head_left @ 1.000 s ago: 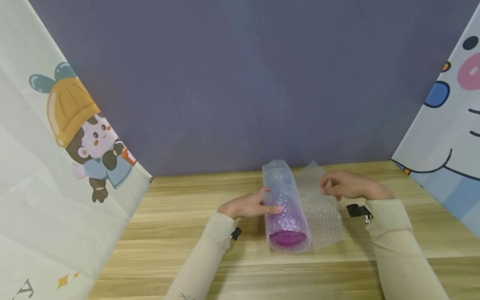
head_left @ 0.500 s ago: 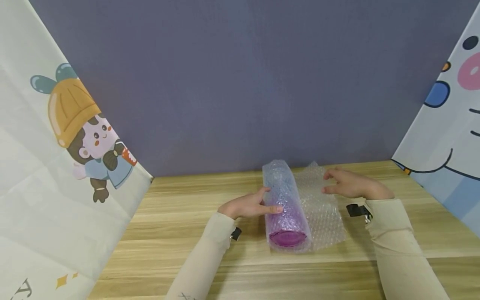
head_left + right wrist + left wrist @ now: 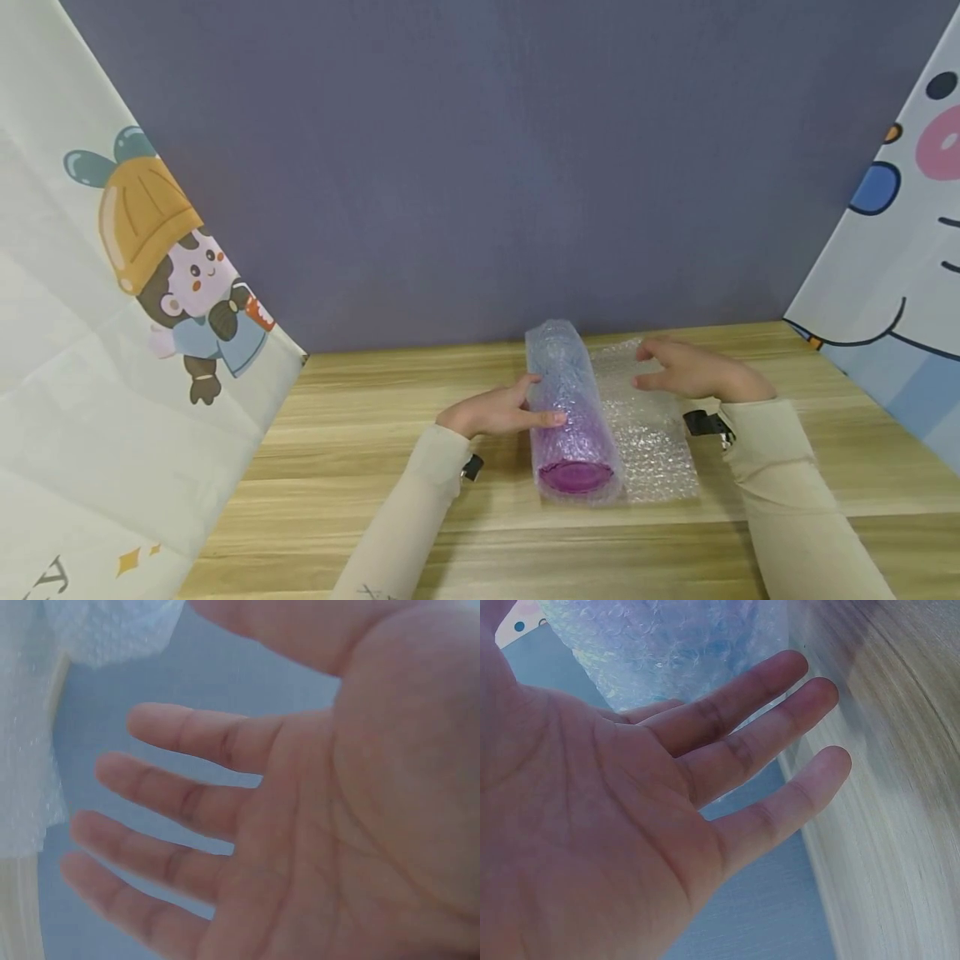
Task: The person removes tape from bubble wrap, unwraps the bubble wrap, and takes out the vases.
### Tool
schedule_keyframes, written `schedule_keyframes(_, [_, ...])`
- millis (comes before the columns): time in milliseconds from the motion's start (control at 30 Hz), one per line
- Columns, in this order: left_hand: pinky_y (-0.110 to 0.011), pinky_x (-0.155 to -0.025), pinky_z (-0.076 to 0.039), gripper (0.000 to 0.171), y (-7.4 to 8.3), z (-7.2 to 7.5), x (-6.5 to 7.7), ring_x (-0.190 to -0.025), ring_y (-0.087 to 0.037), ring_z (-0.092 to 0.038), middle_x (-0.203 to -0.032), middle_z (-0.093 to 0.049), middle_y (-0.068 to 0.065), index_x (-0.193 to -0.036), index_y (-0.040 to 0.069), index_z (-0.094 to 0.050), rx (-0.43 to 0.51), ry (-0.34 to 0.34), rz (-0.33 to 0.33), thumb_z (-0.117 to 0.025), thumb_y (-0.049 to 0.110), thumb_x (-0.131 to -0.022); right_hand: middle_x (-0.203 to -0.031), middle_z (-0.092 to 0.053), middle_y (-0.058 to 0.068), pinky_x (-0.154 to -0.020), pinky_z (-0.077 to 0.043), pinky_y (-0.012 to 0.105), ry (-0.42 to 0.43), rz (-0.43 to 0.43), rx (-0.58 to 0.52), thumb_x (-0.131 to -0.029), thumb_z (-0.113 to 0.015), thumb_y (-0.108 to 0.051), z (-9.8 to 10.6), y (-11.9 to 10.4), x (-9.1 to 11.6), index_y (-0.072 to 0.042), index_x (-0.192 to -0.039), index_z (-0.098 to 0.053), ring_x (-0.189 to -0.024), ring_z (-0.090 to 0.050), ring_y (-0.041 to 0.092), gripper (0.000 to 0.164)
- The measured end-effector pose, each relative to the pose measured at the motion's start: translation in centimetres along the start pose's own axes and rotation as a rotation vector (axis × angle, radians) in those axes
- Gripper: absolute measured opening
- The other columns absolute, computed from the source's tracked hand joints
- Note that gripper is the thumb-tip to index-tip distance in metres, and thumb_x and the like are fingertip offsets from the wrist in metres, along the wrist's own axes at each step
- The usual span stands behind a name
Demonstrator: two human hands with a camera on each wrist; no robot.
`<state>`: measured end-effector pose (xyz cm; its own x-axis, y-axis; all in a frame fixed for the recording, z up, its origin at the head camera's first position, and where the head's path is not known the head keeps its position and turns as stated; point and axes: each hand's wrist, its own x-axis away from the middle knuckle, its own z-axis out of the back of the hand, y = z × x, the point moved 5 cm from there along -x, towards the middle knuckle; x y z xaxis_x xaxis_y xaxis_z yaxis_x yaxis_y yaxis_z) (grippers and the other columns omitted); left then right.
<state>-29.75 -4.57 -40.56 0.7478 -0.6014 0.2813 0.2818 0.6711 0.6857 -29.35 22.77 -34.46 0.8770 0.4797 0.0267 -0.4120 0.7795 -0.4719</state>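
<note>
A cylinder (image 3: 572, 417), blue at its far end and purple at its near end, lies on the table wrapped in bubble wrap. Its exact kind is hidden by the wrap. The loose flap of bubble wrap (image 3: 647, 446) spreads flat to its right. My left hand (image 3: 495, 410) rests on the cylinder's left side, thumb laid across the top; three fingers (image 3: 757, 754) stand straight and apart in the left wrist view. Over the far part of the flap hovers my right hand (image 3: 693, 371), palm down. In the right wrist view its fingers (image 3: 165, 795) are spread and hold nothing.
The wooden table (image 3: 360, 483) runs back to a grey-blue panel (image 3: 480, 167). White cloths with cartoon prints, one on the left (image 3: 75, 292) and one on the right (image 3: 915, 275), flank the table.
My right hand's fingers have opened out and the hand has shifted slightly left. The flap's raised far corner has dropped flat onto the table. My left hand and the cylinder stay put.
</note>
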Motion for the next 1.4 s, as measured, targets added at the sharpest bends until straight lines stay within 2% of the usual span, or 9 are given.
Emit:
schedule_keyframes(133, [-0.051, -0.124, -0.034, 0.111, 0.0, 0.0, 0.0, -0.152, -0.033, -0.036, -0.166, -0.032, -0.017, -0.165, 0.018, -0.010, 0.006, -0.006, -0.002, -0.057, 0.080, -0.086, -0.125, -0.065, 0.026, -0.096, -0.054, 0.059, 0.003, 0.035, -0.001, -0.098, -0.067, -0.032, -0.4, -1.1, -0.3, 0.006, -0.126, -0.059, -0.115, -0.062, 0.045, 0.048])
schedule_keyframes(400, [-0.051, -0.123, -0.035, 0.111, 0.0, 0.1, 0.2, -0.152, -0.033, -0.036, -0.166, -0.033, -0.017, -0.165, 0.018, -0.010, 0.007, -0.007, 0.002, -0.056, 0.081, -0.086, -0.111, -0.071, 0.011, -0.083, -0.057, 0.044, -0.086, 0.022, -0.001, -0.098, -0.068, -0.033, -1.8, -2.0, -1.2, -0.003, -0.124, -0.061, -0.100, -0.067, 0.026, 0.040])
schedule_keyframes(667, [-0.052, -0.123, -0.035, 0.109, -0.1, 0.2, 0.4, -0.152, -0.033, -0.036, -0.166, -0.033, -0.017, -0.165, 0.020, -0.011, 0.007, -0.010, 0.010, -0.056, 0.081, -0.086, -0.110, -0.071, 0.016, -0.082, -0.059, 0.046, -0.120, 0.035, 0.002, -0.096, -0.069, -0.033, -3.0, -2.3, -1.8, 0.000, -0.121, -0.061, -0.100, -0.068, 0.031, 0.042])
schedule_keyframes(833, [-0.051, -0.123, -0.035, 0.109, 0.0, 0.2, 0.5, -0.152, -0.033, -0.036, -0.167, -0.033, -0.015, -0.165, 0.022, -0.011, 0.006, -0.013, 0.013, -0.056, 0.080, -0.086, -0.114, -0.070, 0.020, -0.083, -0.058, 0.048, -0.166, 0.009, 0.001, -0.095, -0.070, -0.031, -3.8, -2.0, -2.0, 0.000, -0.121, -0.061, -0.104, -0.067, 0.035, 0.042])
schedule_keyframes(1000, [-0.050, -0.122, -0.037, 0.108, -0.1, 0.2, 0.5, -0.152, -0.032, -0.038, -0.166, -0.034, -0.016, -0.165, 0.022, -0.012, -0.007, -0.012, 0.011, -0.056, 0.080, -0.086, -0.113, -0.069, 0.019, -0.084, -0.058, 0.048, -0.195, -0.021, -0.012, -0.093, -0.071, -0.028, -4.5, -1.4, -2.2, 0.000, -0.121, -0.060, -0.103, -0.067, 0.033, 0.042])
schedule_keyframes(1200, [-0.050, -0.123, -0.036, 0.109, 0.0, 0.3, 0.7, -0.152, -0.033, -0.037, -0.166, -0.034, -0.017, -0.165, 0.020, -0.011, -0.007, -0.013, 0.007, -0.056, 0.080, -0.086, -0.103, -0.069, 0.014, -0.077, -0.056, 0.038, -0.214, -0.035, -0.026, -0.090, -0.075, -0.023, -5.3, -0.8, -2.4, 0.002, -0.117, -0.059, -0.093, -0.065, 0.024, 0.040])
schedule_keyframes(1400, [-0.050, -0.124, -0.034, 0.109, -0.1, 0.3, 0.8, -0.152, -0.033, -0.036, -0.166, -0.033, -0.017, -0.165, 0.019, -0.011, -0.010, -0.011, 0.003, -0.056, 0.079, -0.087, -0.103, -0.067, 0.015, -0.057, -0.049, 0.028, -0.252, -0.102, -0.111, -0.090, -0.075, -0.019, -6.0, -0.4, -2.5, 0.003, -0.119, -0.057, -0.070, -0.058, 0.019, 0.041])
